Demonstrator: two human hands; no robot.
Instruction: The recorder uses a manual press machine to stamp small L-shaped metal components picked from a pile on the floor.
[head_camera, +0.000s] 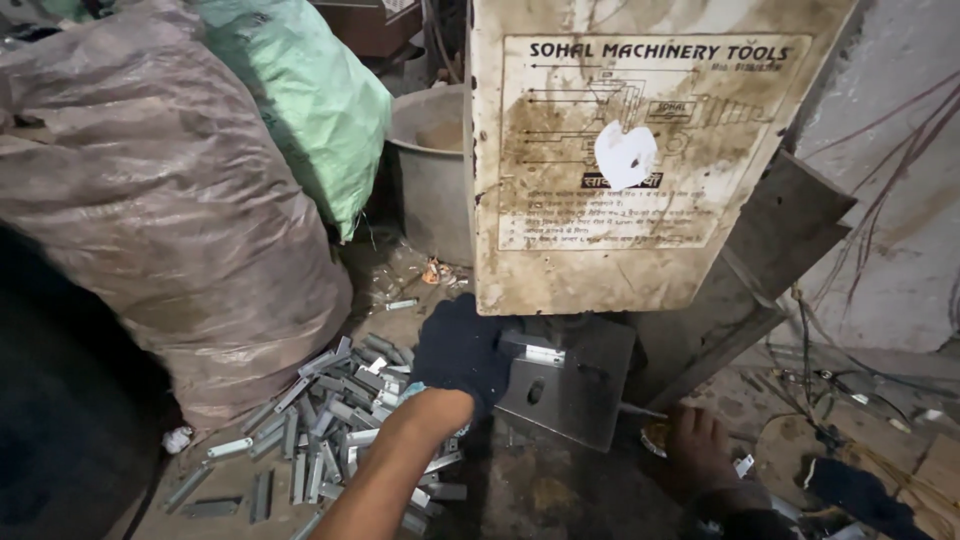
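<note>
Gloved left hand (462, 352) — outstretched over metal plate (570, 385)

Dim, uneven light from above; deep shadow lower left, slight motion blur, wide-angle edge distortion.

Two big stuffed sacks (150, 200) sit beyond the left hand (460, 350), with one grey tub (430, 170) behind. Dozens of small metal pieces (330, 420), too many to count, lie heaped beside that hand. One metal plate (570, 385) lies between the left hand and the right hand (695, 445).

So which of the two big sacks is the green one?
The green sack is the one farther back, next to the grey tub. The nearer sack is brownish-pink.
</note>
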